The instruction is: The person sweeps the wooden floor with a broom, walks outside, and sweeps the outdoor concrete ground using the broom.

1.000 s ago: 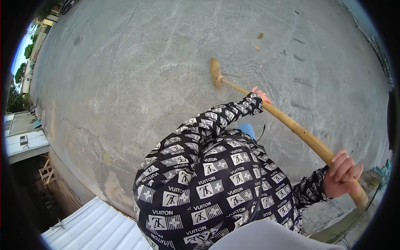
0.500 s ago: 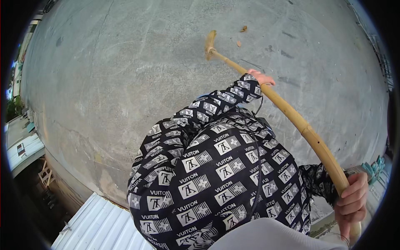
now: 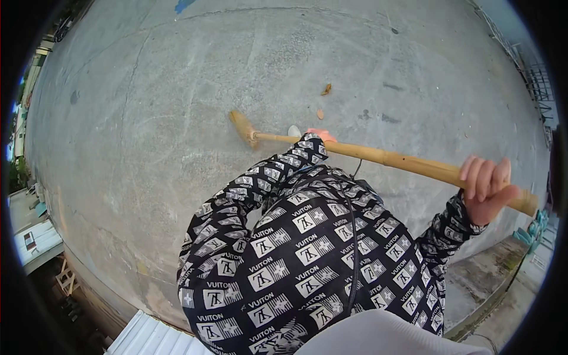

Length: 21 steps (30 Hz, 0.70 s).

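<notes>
I hold a broom with a long bamboo handle (image 3: 402,161) in both hands. My right hand (image 3: 487,188) grips the handle near its top end, at the right of the view. My left hand (image 3: 321,135) grips it lower down, mostly hidden behind my patterned black-and-white sleeve. The straw broom head (image 3: 242,125) rests on the grey concrete floor (image 3: 148,106), pointing left. Two dry brown leaves (image 3: 326,90) lie on the concrete just beyond my left hand.
A white shoe tip (image 3: 294,130) shows next to the handle. The concrete slab ends in a raised ledge (image 3: 485,278) at lower right and a drop at lower left, where a corrugated metal roof (image 3: 142,337) lies below. A railing (image 3: 532,77) runs along the right.
The broom has swung: its head moved left and nearer to me, and the handle now lies almost level. My right hand rose from the lower right edge.
</notes>
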Motion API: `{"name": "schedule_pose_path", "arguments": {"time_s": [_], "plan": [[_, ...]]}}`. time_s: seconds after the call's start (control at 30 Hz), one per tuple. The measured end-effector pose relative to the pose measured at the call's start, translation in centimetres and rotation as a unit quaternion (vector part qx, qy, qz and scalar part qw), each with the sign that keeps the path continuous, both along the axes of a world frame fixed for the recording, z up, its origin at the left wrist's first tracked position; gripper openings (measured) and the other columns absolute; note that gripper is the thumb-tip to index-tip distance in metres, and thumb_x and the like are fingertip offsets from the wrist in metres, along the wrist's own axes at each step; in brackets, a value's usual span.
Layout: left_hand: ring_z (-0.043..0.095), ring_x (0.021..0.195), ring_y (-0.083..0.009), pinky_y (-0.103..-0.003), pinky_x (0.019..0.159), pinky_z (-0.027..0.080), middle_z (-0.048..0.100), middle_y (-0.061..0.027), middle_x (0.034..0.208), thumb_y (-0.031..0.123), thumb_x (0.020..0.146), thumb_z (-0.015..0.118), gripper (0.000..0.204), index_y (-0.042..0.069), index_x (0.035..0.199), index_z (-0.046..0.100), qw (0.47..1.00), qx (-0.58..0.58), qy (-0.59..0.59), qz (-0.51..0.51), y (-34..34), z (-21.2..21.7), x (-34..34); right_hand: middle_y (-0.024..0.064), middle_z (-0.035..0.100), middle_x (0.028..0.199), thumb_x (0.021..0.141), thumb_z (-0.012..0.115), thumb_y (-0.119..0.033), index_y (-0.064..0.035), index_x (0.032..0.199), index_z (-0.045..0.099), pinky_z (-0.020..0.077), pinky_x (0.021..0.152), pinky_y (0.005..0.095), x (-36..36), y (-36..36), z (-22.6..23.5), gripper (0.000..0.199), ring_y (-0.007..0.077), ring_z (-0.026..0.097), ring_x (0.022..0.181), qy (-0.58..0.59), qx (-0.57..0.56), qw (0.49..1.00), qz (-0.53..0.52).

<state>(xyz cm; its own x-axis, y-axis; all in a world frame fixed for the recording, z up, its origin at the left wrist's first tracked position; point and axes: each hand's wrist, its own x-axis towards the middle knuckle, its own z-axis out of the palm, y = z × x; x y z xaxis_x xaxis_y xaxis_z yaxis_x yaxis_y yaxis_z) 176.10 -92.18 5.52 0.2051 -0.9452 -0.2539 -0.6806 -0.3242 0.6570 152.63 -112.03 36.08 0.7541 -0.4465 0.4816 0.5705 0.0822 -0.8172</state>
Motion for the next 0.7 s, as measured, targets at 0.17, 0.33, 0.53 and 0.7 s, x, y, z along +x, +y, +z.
{"name": "schedule_pose_path", "arguments": {"time_s": [0.17,0.33,0.53,0.7], "plan": [[0.056,0.089,-0.0183,-0.043,0.079,0.035,0.058,0.0030,0.082,0.019,0.064,0.061,0.027,0.027,0.090,0.061,0.994,-0.091,-0.025,-0.054,-4.4,0.1,-9.4,-0.0112,0.044,0.048,0.088,0.046,-0.053,-0.0158,0.075,0.040,0.0402,0.055,0.0195,-3.2,6.3,7.7,0.040,0.0044,0.046,0.043,-0.007,-0.251,0.967,0.033],[0.056,0.093,-0.0176,-0.051,0.084,0.033,0.058,0.0059,0.084,0.019,0.069,0.061,0.021,0.027,0.088,0.059,0.962,-0.222,0.148,-0.056,-5.4,-1.0,-14.8,-0.0013,0.051,0.054,0.079,0.064,-0.044,-0.0107,0.068,0.043,0.0456,0.048,0.0292,-1.0,19.1,9.0,0.040,0.0141,0.051,0.044,-0.027,-0.439,0.880,0.178],[0.056,0.096,-0.0140,-0.048,0.086,0.031,0.058,0.0083,0.089,0.016,0.071,0.059,0.027,0.029,0.095,0.055,0.949,-0.249,0.117,-0.156,5.9,6.5,-46.7,0.0071,0.059,0.060,0.080,0.053,-0.013,-0.0074,0.060,0.048,0.0510,0.059,0.0282,-39.2,27.4,16.5,0.022,0.0163,0.057,0.053,0.110,-0.444,0.889,0.020],[0.061,0.087,-0.0196,-0.039,0.078,0.035,0.066,0.0034,0.087,0.021,0.060,0.068,0.036,0.026,0.095,0.059,0.982,-0.119,0.108,-0.097,25.2,4.2,-76.8,-0.0078,0.052,0.052,0.086,0.055,-0.044,-0.0170,0.066,0.042,0.0441,0.061,0.0214,-79.1,33.7,8.6,0.036,0.0059,0.053,0.047,-0.064,-0.209,0.974,-0.052]]}}
